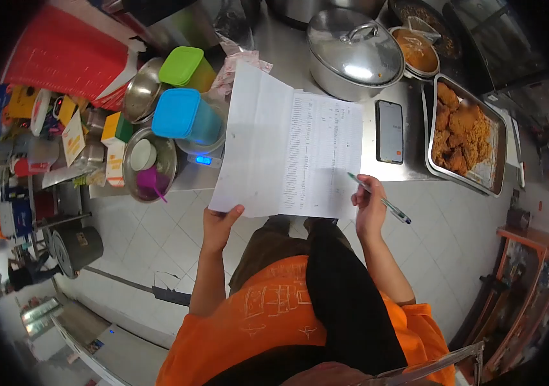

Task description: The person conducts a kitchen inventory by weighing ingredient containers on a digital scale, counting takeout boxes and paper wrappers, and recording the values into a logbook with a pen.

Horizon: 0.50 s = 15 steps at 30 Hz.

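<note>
Over the near rim of the table [409,170] lies the open notebook [288,154], its near end reaching past that rim, and good work here depends, I think, on keeping it steady. At the notebook's near left corner my left fingers [234,211] are pinched on the lifted leaf [255,141], thumb on top, the others partly hidden behind the paper. A light, sure grip seems right: enough to stop the leaf flopping over the facing page [329,154], not so much that it creases.

At the notebook's right edge my right fingers [372,186] are closed round a slim pen [396,211], slanting toward the page; I can't tell whether it touches the paper. For neat marks I'd rest the heel of that palm, since the overhanging part seems to have nothing beneath it and could sag when pressed. Sliding the notebook farther in would help.

Just right of the notebook lies the phone [389,132], and farther right the tray [461,181] of fried food [461,128], whose grease I'd keep off the sheets. Left of the notebook, the blue-lidded container [188,119] stands near the leaf, so I'd turn paper gently on that side.
</note>
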Available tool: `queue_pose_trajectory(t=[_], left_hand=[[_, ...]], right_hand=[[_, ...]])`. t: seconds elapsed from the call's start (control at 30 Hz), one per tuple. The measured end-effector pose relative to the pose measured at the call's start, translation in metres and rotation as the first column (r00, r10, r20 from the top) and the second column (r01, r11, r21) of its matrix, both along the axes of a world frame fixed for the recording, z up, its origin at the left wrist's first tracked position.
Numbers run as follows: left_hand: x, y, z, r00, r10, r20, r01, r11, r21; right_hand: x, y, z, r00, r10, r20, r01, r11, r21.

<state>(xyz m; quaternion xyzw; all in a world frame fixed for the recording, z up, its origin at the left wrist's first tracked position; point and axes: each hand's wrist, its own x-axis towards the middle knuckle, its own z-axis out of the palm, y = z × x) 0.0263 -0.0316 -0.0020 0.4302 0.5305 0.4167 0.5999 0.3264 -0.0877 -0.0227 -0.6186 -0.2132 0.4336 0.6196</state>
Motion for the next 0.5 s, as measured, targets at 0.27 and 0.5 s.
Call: queue_pose_trajectory(t=[0.27,0.5], left_hand=[[-0.021,0.005,-0.022,0.986,-0.079,0.149,0.093,0.992,-0.090],[-0.036,0.008,-0.038,0.964,-0.108,0.244,0.148,0.977,-0.154]], right_hand=[[-0.060,0.031,-0.051,0.972,0.084,0.221,-0.090,0.996,0.021],[-0.074,0.070,-0.049,0.516,0.162,0.841,-0.392,0.918,0.063]])
